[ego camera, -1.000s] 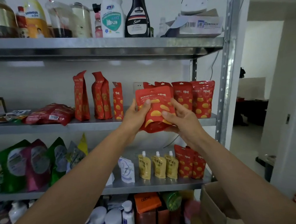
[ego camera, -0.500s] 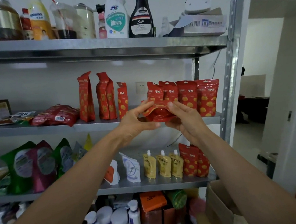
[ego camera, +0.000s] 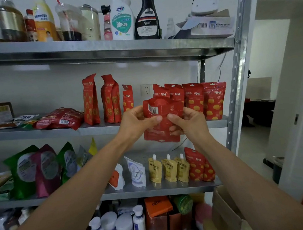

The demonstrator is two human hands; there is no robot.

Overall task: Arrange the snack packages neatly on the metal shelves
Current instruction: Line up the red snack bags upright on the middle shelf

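Red snack pouch [ego camera: 164,130] held up in both hands, in front of the right half of the middle metal shelf [ego camera: 96,129] and not resting on it. Its plain back faces the viewer, with a white barcode near its upper left corner.

The left hand [ego camera: 138,122] grips the pouch's left side, with the thumb pressed across the near face and the fingers curled behind. The right hand [ego camera: 192,124] grips the right side the same way. The two thumb tips almost meet at the pouch's centre.

Directly behind, a row of matching red pouches [ego camera: 204,100] printed with yellow shapes stands upright at the right end of that shelf. Further left on the same shelf stand two tall red bags [ego camera: 100,100]. Beyond them a red package [ego camera: 59,119] lies flat.

On the shelf below, three yellow spouted pouches [ego camera: 168,169] stand side by side. More red pouches are just to their right, and green and magenta bags [ego camera: 33,170] stand at the left.

Cleaning bottles [ego camera: 133,17] line the top shelf. A cardboard box [ego camera: 226,210] sits at the lower right.
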